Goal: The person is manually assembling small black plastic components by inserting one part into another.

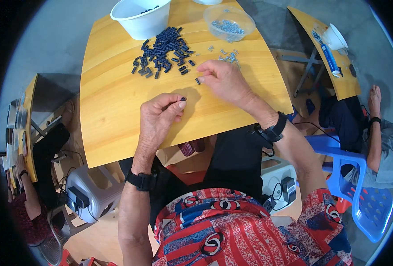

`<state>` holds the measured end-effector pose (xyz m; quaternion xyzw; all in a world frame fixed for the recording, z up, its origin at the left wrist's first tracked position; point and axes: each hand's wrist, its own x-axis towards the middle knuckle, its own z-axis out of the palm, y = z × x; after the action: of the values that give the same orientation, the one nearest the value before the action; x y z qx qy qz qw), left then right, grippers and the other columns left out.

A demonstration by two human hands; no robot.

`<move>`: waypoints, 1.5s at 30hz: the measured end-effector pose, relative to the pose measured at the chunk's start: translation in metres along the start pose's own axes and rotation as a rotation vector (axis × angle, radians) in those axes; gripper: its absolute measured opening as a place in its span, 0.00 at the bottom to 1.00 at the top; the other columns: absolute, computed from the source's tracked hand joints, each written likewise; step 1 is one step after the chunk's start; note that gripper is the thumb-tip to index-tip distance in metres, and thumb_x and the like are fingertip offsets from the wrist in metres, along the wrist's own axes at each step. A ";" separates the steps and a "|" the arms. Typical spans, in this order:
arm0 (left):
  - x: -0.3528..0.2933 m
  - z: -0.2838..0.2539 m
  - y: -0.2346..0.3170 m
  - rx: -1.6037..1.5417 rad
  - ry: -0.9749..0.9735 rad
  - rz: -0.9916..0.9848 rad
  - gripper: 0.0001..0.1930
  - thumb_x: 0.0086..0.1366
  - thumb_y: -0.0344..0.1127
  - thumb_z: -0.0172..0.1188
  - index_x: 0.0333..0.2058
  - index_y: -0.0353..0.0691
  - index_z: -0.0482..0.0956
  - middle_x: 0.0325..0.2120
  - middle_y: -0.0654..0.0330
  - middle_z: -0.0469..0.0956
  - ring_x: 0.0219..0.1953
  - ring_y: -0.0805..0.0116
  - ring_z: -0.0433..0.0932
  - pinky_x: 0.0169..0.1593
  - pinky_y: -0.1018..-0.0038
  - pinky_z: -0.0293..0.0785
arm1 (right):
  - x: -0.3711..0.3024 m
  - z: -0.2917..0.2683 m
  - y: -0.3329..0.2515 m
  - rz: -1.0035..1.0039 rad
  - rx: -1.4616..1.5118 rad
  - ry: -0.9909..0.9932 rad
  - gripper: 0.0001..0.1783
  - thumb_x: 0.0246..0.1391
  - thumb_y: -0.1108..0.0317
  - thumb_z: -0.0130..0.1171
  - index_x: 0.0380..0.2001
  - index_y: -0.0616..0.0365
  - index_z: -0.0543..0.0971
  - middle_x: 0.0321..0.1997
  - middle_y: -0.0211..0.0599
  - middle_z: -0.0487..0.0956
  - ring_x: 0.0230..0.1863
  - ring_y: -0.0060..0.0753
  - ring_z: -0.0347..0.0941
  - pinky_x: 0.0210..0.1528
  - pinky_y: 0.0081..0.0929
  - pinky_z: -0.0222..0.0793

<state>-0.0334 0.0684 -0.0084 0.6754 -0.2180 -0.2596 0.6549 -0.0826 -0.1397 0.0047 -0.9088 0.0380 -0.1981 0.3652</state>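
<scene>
At right, a white tub (336,38) stands beside a blue box (331,58) on another table (348,88); a pale stool (82,178) stands at lower left

Small black piece (183,99), pinched, mostly covered; short black cylinder (197,81) farther right, tilted, seemingly pinched too.

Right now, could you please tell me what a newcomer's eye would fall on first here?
Probably the heap of small dark pieces on the yellow table, just in front of the white bowl. Next, below it, the left hand pinching one dark piece; then the bold red-and-blue patterned shirt at the lower middle of the view.
</scene>
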 end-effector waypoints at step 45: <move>-0.022 0.008 0.006 -0.013 -0.045 -0.100 0.06 0.57 0.30 0.63 0.29 0.32 0.80 0.20 0.62 0.78 0.21 0.77 0.75 0.27 0.80 0.75 | -0.048 -0.001 -0.012 0.329 0.484 0.006 0.05 0.57 0.71 0.52 0.32 0.61 0.75 0.23 0.27 0.73 0.16 0.12 0.63 0.14 0.12 0.54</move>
<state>-0.0549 0.0758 -0.0012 0.6752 -0.1971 -0.3084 0.6404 -0.1278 -0.1212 -0.0025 -0.7763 0.1378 -0.1421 0.5984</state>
